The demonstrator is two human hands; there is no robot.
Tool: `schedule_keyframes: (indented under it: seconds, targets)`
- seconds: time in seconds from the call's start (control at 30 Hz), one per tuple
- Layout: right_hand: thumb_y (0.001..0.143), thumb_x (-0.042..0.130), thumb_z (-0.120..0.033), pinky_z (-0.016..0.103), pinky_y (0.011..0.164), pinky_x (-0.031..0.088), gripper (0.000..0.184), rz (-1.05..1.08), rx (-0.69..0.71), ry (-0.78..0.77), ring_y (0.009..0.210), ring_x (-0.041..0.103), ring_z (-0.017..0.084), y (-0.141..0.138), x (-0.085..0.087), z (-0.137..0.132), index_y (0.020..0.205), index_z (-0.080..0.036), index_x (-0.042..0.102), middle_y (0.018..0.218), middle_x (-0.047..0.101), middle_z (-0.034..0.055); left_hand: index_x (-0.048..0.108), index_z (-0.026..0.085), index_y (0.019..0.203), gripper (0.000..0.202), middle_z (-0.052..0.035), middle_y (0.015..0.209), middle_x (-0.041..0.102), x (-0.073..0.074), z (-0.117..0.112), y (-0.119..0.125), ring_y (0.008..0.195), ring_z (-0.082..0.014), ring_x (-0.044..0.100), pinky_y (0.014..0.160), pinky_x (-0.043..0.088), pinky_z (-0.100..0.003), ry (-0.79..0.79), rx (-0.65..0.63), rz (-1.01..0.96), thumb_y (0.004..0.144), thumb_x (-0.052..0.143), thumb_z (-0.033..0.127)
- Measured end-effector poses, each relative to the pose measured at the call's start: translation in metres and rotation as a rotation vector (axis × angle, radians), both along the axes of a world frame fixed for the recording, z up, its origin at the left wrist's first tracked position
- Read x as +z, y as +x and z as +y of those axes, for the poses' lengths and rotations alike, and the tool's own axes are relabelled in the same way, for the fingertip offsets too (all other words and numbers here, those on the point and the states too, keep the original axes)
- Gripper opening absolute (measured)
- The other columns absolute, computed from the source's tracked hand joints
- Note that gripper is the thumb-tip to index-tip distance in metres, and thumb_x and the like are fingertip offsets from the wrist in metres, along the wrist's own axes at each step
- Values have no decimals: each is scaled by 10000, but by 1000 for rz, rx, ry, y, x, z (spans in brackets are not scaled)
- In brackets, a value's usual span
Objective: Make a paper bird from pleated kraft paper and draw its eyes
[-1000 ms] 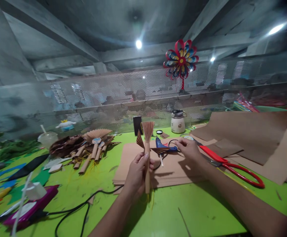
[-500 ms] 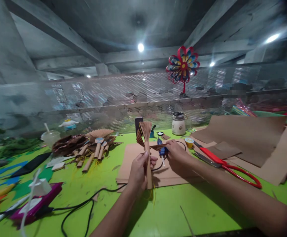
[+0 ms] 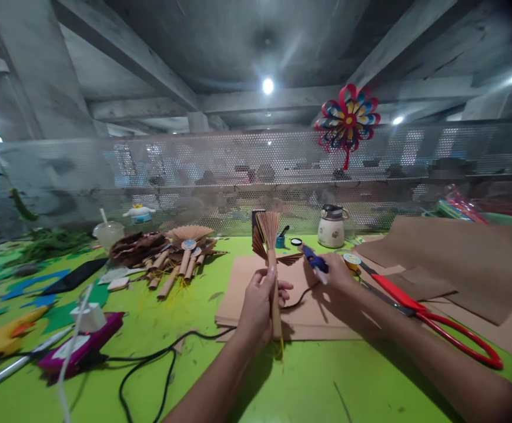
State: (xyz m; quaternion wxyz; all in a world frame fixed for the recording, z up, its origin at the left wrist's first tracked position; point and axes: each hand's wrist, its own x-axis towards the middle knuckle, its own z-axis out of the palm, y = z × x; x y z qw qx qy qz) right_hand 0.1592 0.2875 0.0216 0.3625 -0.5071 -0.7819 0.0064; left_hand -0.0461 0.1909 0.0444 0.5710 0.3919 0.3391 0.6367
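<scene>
My left hand [image 3: 262,302] is closed around the rolled brown handle of a pleated paper fan [image 3: 268,228], which it holds upright. Folded side pieces spread from the fan's lower part, and yellow thread hangs below the handle. To the right, my right hand [image 3: 337,271] grips a blue hot glue gun [image 3: 315,259], raised above a stack of brown paper sheets [image 3: 242,288]. The gun's tip points up and left, close to the fan's right side piece but apart from it. A black cord runs from the gun behind the left hand.
Red-handled scissors [image 3: 414,311] and large brown paper sheets [image 3: 449,252] lie on the right. Finished-looking fans [image 3: 189,241] are piled on the left, near a purple power strip [image 3: 79,343]. A white bottle [image 3: 331,229] and a small yellow cup [image 3: 351,262] stand behind.
My right hand has picked up the glue gun and lifted it off the paper, a little to the right. My left hand still holds the fan upright. The whole view has shifted slightly.
</scene>
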Motion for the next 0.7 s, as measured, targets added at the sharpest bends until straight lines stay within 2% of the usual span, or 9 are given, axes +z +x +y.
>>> schedule_keyframes:
  seconds: [0.07,0.17,0.23,0.3,0.37,0.57,0.7]
  targets:
    - [864,484,-303,368,682,480,238,54,17,-79,766,602,253,14,14,-9,890,-137,653,837,684,106,482,183,868,438,-21,656,660,1,1,0,483,-85,519,441,355,-178,2,50,16,706,722,512]
    - [921,425,-461,315,611,492,424,92,138,-227,659,631,207,32,40,-34,769,-155,676,714,698,78,520,168,870,434,-21,657,650,1,2,-1,487,-83,510,452,362,-186,-4,145,61,691,741,496]
    - [901,471,-515,317,657,497,449,190,286,-438,685,640,199,39,54,-52,730,-156,679,729,704,86,547,163,834,405,-25,661,645,0,3,-1,497,-83,515,470,368,-190,-10,186,102,687,747,484]
    - [893,495,-522,314,705,502,431,323,386,-486,736,652,195,39,61,-66,762,-156,682,785,709,90,569,159,780,376,-20,643,631,-2,4,-1,493,-80,505,482,364,-194,-14,192,153,691,742,481]
    - [889,505,-521,311,705,502,421,388,402,-493,767,655,200,35,61,-75,790,-155,688,813,710,96,590,158,745,356,-8,613,606,-4,5,-1,482,-77,479,483,353,-197,-15,188,204,697,736,479]
    - [858,559,-501,312,658,499,361,433,370,-442,771,651,210,13,47,-85,843,-166,690,821,720,85,613,166,732,313,-25,628,607,-11,5,2,550,-111,504,534,386,-220,24,198,304,744,690,470]
    - [858,562,-469,303,640,487,315,340,359,-380,691,610,179,8,45,-87,818,-183,691,778,699,46,604,165,860,327,-45,677,657,-11,3,4,557,-118,521,535,395,-225,28,190,319,740,705,452]
